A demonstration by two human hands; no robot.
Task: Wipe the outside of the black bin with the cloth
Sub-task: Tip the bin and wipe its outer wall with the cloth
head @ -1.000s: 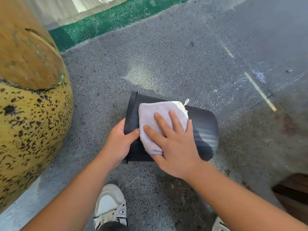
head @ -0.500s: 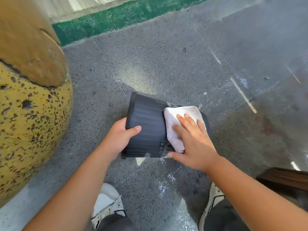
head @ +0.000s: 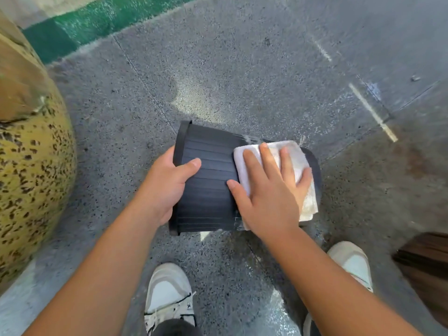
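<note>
Looks like an outdoor paved spot, maybe a courtyard or walkway w/ public-type fittings, not a home interior. Floor (head: 278, 69) is grey speckled terrazzo/concrete slabs w/ thin joint lines, wet patches and faded pale paint strokes at upper right of frame. Green painted strip (head: 101, 23) runs along upper left edge. Big yellow stone ball w/ dark flecks (head: 31, 170) fills left side, like a bollard. Brown slatted wood (head: 426, 270) at lower right.

The bin (head: 208, 180) is lying on its side on the floor (head: 242, 69), rim leftward. The left hand (head: 167, 183) is gripping the rim; the right hand (head: 271, 190) is pressing the cloth (head: 303, 166) onto the bin's right portion. Two shoes (head: 169, 294) are standing nearer the camera; a pillar (head: 29, 166) is standing left.
</note>
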